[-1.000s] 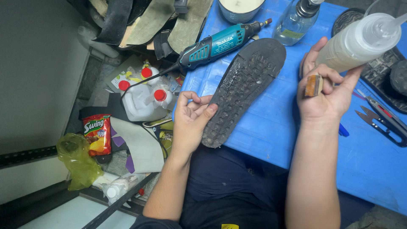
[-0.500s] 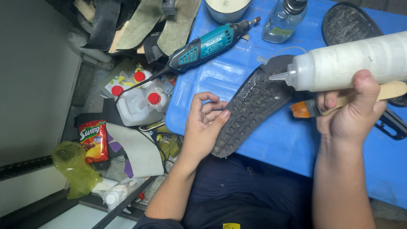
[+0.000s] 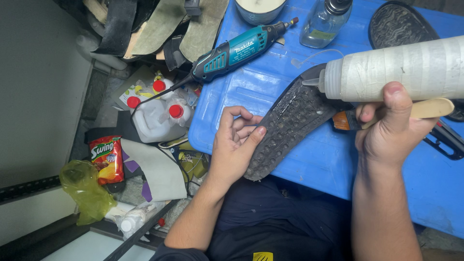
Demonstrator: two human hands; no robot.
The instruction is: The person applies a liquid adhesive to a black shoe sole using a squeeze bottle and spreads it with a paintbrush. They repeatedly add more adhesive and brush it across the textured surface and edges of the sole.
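A dark rubber shoe sole (image 3: 290, 125), tread side up, lies slantwise on the blue table (image 3: 251, 96). My left hand (image 3: 234, 150) grips the sole's near end, thumb on its edge. My right hand (image 3: 391, 130) holds a white squeeze bottle (image 3: 401, 67) on its side, nozzle pointing left just above the sole's far part. The same hand also clasps a brush with a pale wooden handle (image 3: 425, 108) and an orange ferrule under the bottle.
A teal rotary tool (image 3: 237, 50) lies at the table's far left. A glass bottle (image 3: 326, 21), a round container (image 3: 258, 9) and a second dark sole (image 3: 398, 24) stand farther back. White jugs with red caps (image 3: 154, 113), a snack bag (image 3: 106, 157) and scraps clutter the floor at left.
My right hand has brought the bottle from upright at far right down to lying sideways, nozzle over the sole. My left hand still holds the sole's near end.
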